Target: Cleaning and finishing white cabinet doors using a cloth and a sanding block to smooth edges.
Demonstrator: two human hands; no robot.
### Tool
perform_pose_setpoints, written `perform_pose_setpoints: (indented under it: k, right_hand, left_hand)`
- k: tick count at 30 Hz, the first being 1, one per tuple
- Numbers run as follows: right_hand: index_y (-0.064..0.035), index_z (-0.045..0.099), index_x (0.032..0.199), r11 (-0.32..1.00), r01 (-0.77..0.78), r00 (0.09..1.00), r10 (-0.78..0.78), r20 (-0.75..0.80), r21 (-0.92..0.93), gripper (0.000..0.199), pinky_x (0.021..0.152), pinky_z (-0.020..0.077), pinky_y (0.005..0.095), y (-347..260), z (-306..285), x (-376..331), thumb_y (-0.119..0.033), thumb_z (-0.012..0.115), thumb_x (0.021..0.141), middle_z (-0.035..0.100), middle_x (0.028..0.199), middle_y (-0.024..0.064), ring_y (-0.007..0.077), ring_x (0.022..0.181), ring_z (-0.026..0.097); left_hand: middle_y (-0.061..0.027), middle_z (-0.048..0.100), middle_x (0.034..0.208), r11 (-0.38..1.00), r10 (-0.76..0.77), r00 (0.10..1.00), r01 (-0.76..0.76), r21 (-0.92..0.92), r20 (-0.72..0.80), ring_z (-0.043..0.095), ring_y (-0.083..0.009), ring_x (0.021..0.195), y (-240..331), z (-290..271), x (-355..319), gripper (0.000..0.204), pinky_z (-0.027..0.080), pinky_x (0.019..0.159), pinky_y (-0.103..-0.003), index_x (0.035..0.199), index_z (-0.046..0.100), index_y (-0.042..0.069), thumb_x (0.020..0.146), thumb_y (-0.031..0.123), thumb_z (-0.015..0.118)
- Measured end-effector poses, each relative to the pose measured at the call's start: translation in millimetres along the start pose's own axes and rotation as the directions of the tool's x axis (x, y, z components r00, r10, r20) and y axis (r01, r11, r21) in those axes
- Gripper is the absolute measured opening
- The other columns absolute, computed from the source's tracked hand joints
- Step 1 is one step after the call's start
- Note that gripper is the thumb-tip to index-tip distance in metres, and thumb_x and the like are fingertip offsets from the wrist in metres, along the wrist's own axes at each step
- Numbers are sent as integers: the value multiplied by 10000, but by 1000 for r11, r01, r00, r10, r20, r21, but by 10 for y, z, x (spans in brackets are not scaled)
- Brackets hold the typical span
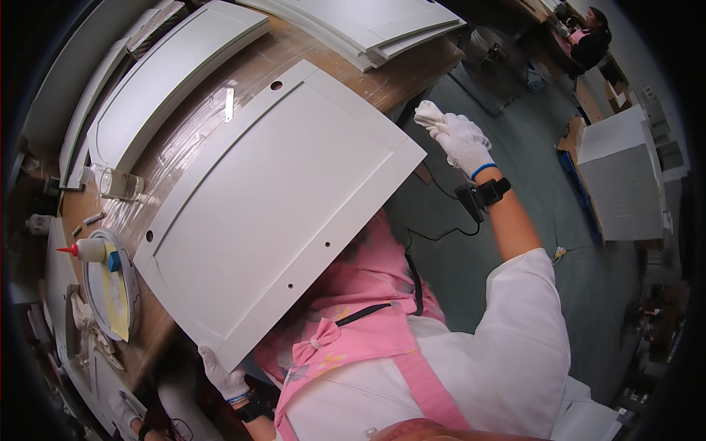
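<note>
the white-gloved left hand [223, 377] grips the flat white-painted wooden cabinet door panel [283, 202] at its near corner on the bench; the gloved right hand [463, 140] clenches a small white cloth [427, 114] beside its far edge, seemingly mid-wipe; next, cloth to panel edge.

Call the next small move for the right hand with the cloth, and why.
Probably bring the right hand back down so the white cloth meets the white panel. The cloth is lifted clear beyond the panel's corner, touching nothing, while the left hand grips the near corner, holding the panel tilted over the workbench.
</note>
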State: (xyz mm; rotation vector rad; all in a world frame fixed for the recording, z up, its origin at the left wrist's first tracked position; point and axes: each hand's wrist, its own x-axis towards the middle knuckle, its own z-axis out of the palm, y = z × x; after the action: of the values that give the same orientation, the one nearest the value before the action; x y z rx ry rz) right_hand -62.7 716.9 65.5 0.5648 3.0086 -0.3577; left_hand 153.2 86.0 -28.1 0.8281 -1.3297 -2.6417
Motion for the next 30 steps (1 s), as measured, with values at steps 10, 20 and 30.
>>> perform_pose_setpoints:
  k: [10, 20, 30]
  right_hand:
    - [-130, 601, 1275, 286, 925, 281, -958, 57, 250, 545, 1088, 351, 558, -2105, 458, -1287, -395, 725, 815, 490, 1396, 202, 394, 1302, 463]
    - [-262, 425, 1483, 799, 593, 800, -599, -36, -103, 625, 1183, 179, 520, -2701, 935, 697, -583, 471, 949, 325, 1568, 121, 381, 1445, 266]
    - [-124, 329, 1524, 696, 690, 717, -694, 62, -198, 770, 1169, 188, 565, -3015, 1062, -215, -588, 500, 934, 281, 1559, 237, 472, 1419, 269]
  left_hand:
    - [-92, 591, 1308, 1000, -26, 998, 26, -14, -53, 623, -265, 1128, 7, 59, -43, 459, 550, 918, -411, 1393, 477, 58, 1026, 329, 520]
    - [-97, 618, 1262, 997, 55, 994, -59, -47, -97, 629, -278, 1112, 0, 89, -186, 397, 548, 934, -444, 1348, 512, 66, 1017, 283, 542]
    - [-106, 590, 1275, 969, -37, 999, 34, -246, -9, 612, -244, 1151, 0, 122, -79, 423, 544, 940, -382, 1374, 460, 35, 1024, 262, 526]
